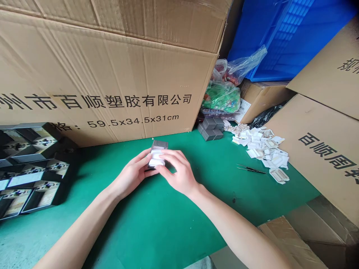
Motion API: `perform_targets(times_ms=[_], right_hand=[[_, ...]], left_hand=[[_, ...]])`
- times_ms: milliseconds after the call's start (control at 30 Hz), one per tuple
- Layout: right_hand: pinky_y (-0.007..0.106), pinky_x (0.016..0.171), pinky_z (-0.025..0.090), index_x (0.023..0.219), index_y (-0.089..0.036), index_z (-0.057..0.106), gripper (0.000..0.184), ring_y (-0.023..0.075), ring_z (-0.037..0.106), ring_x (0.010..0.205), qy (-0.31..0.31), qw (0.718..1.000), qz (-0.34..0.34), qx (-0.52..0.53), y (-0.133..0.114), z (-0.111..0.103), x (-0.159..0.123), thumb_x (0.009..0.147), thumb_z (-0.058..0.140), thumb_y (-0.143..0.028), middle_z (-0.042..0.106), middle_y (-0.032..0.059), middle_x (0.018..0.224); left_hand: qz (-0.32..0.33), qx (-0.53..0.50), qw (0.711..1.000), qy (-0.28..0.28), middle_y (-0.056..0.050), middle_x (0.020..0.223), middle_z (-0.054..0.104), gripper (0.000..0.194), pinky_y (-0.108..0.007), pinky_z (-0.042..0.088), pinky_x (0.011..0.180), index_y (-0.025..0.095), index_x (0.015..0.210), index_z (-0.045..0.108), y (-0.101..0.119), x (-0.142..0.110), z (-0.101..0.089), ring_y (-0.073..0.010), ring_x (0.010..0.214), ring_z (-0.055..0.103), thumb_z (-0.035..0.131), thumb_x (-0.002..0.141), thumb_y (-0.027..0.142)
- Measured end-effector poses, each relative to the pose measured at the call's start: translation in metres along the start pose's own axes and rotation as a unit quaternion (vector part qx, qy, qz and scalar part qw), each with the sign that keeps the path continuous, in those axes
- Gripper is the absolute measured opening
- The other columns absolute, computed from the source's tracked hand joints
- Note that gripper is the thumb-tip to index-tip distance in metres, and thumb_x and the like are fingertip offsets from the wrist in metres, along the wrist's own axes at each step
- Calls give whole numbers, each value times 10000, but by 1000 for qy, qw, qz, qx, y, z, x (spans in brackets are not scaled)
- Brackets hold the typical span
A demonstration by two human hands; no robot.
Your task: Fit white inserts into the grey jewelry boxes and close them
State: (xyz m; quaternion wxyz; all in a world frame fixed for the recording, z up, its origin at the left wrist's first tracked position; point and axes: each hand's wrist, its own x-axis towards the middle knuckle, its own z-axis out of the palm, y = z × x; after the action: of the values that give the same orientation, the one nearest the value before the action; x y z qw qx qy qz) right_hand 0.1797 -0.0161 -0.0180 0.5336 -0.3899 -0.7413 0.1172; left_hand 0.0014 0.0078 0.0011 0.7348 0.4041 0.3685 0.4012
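Note:
A small dark grey box (160,144) with its lid up is held above the green tabletop, tilted toward me. My left hand (131,175) is closed around its left side and underside. A white padded insert (156,158) shows in the box. My right hand (179,172) has its thumb and fingers closed on the insert's right edge; the fingertips partly cover it. Whether the insert sits fully inside the box cannot be made out.
Open dark boxes (30,168) are stacked at the left. Closed grey boxes (210,129), a pile of white inserts (263,145) and black tweezers (251,170) lie to the right. A big carton (112,74) walls off the back; a blue crate (269,41) stands behind.

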Motion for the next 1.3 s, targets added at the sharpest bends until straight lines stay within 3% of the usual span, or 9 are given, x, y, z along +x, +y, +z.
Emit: perform_targets(times_ms=[167, 300, 467, 667, 900, 1067, 1300], right_hand=[[264, 699, 554, 1013, -196, 682, 180, 159, 659, 906, 31, 995, 82, 42, 0, -1, 2, 963, 527, -271, 688, 86, 1033], [242, 621, 510, 938, -187, 682, 169, 133, 640, 776, 12, 990, 126, 58, 3, -1, 3, 952, 534, -267, 693, 57, 930], [229, 587, 488, 909, -184, 688, 113, 119, 624, 722, -4, 984, 160, 75, 3, 2, 2, 891, 589, -235, 684, 38, 902], [228, 574, 488, 899, -189, 682, 112, 115, 612, 701, -14, 983, 167, 77, 6, 4, 0, 871, 599, -258, 676, 36, 913], [229, 575, 489, 911, -190, 674, 127, 113, 598, 682, -27, 983, 171, 64, 8, 4, -1, 878, 583, -272, 667, 35, 912], [234, 603, 478, 972, -175, 674, 230, 111, 583, 696, -52, 985, 155, 60, 6, 0, 0, 949, 458, -250, 667, 55, 978], [220, 615, 503, 939, -180, 715, 241, 121, 629, 736, -39, 967, 225, 117, 7, 2, 1, 934, 562, -366, 685, 53, 956]], left_hand=[[-4, -17, 1000, 20, -84, 1256, 696, 326, -351, 598, 909, 239, 1262, 660, 2, 0, 2, -227, 1093, 672, 585, 951, 305], [-4, -22, 999, 31, -94, 1270, 689, 320, -352, 610, 889, 228, 1257, 657, 2, 1, 2, -218, 1054, 682, 577, 952, 285], [1, -19, 999, 28, -117, 1275, 684, 336, -355, 601, 909, 200, 1248, 656, 3, 1, 1, -245, 1107, 667, 597, 943, 328], [11, 20, 1000, -19, -87, 1290, 681, 372, -349, 571, 966, 236, 1268, 657, 1, 0, 1, -248, 1168, 641, 649, 916, 354], [20, 45, 998, -36, -59, 1300, 685, 377, -365, 549, 1005, 282, 1275, 659, -1, -2, 1, -245, 1179, 640, 668, 904, 351], [20, 48, 998, -29, -50, 1297, 687, 382, -343, 563, 986, 299, 1284, 654, -2, -1, -1, -238, 1186, 633, 668, 907, 356], [27, 49, 998, -30, -33, 1316, 680, 408, -391, 505, 1073, 320, 1300, 622, -1, -2, 1, -240, 1209, 632, 690, 897, 325]])
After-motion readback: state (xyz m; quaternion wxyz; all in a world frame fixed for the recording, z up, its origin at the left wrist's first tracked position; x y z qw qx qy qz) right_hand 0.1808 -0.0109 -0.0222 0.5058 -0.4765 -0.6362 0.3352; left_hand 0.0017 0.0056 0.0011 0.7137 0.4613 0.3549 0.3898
